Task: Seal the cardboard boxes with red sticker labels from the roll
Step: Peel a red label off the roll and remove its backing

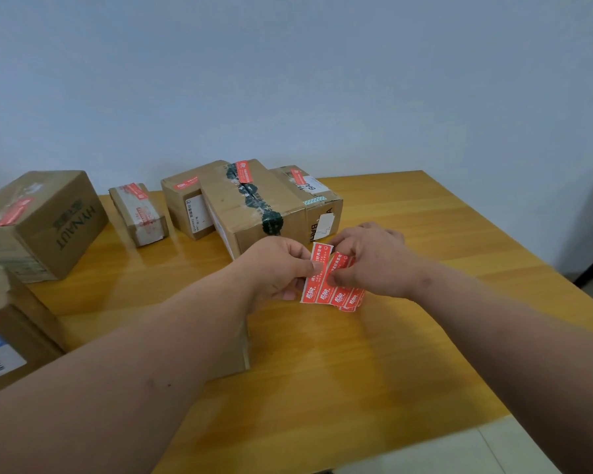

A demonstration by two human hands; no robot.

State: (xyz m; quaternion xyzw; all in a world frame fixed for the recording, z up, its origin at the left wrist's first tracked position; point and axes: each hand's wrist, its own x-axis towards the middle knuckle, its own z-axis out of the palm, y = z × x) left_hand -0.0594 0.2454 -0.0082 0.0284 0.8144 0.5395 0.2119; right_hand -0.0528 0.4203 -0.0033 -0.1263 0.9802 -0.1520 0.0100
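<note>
Peeling step: left hand (pixel 281 268) pinches the strip of red sticker labels (pixel 332 282) above mid-bench (pixel 374 354); right hand (pixel 367 258) pinches one label on it. Labelled cardboard boxes (pixel 254 203) sit at 12 o'clock. Next move, likely: lift the label free, press it over an unsealed seam.

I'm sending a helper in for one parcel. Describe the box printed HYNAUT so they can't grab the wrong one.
Start at the wooden table and go to its far left edge. The HYNAUT box stands there, left of the small taped box. It alone has dark HYNAUT lettering on its side, and a red sticker label lies on its top.
</note>
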